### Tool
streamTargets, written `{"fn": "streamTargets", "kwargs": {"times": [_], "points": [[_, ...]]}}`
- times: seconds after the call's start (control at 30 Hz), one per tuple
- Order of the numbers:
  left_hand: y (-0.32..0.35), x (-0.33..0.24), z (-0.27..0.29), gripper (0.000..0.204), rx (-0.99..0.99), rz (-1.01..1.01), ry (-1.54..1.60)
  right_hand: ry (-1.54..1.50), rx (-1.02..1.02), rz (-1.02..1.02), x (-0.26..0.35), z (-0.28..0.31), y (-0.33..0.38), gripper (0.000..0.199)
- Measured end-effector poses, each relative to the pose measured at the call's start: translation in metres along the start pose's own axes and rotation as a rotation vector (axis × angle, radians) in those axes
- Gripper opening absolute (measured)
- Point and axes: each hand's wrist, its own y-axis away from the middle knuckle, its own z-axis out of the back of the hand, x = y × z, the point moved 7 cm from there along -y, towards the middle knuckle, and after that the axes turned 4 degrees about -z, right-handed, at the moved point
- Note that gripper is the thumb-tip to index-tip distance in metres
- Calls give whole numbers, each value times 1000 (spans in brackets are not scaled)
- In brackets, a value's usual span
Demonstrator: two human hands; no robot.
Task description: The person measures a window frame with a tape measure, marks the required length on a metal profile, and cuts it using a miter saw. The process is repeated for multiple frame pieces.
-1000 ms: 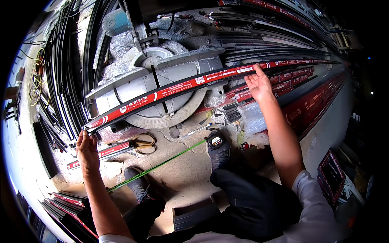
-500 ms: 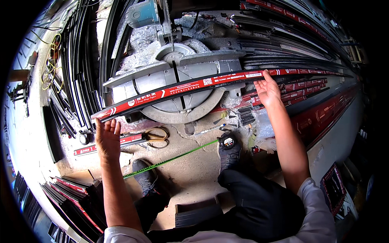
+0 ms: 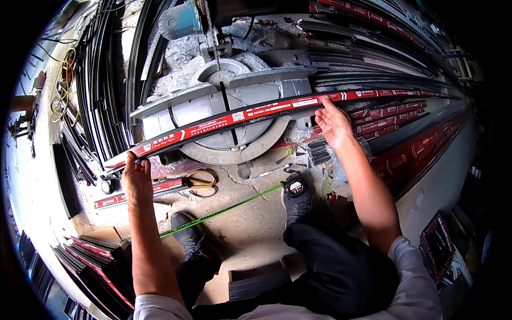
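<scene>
A long black profile strip with a red printed film (image 3: 213, 125) lies across the grey table of a mitre saw (image 3: 266, 140), slanting down to the left. My left hand (image 3: 137, 180) pinches its lower edge near the left end, thumb on the face and fingers curled underneath. Further right, my right hand (image 3: 336, 127) grips the same strip between thumb and fingers, palm turned up. The blue saw head (image 3: 178, 24) is raised behind the table, and the strip passes over the dark slot in front of it.
Black profiles (image 3: 101, 69) lie bundled at the left, with more red-filmed lengths (image 3: 389, 118) at the right. Near my shoes are a tape measure (image 3: 294, 186) with its green blade drawn out, tan-handled scissors (image 3: 215, 178) and a pen (image 3: 273, 171). Cut pieces (image 3: 88, 261) are stacked lower left.
The strip has slid left across the saw table, its left end now reaching past my left hand. My right hand has travelled left with it; the whole view has shifted slightly.
</scene>
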Motion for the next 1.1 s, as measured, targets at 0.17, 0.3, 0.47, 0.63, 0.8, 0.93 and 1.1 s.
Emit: {"fn": "streamTargets", "kwargs": {"times": [0.17,0.3,0.47,0.63,0.8,0.93,1.1], "points": [[-27,-14,44,20,39,11,9,446,49,299,-8,-4,57,19],[-44,-21,74,21,17,-14,-9,915,264,542,-53,-2,104,27],[-58,-38,114,23,19,-24,-32,1457,599,736,-106,-19,155,60],[-57,-35,112,20,52,-14,-4,1715,732,829,-136,-2,163,73],[-50,-36,106,21,78,24,-10,1754,743,885,-147,0,160,72],[-47,-37,104,29,6,69,-107,1642,818,897,-136,-3,163,70],[-36,-43,97,27,-48,71,-162,1510,837,957,-98,-33,174,63]]}}
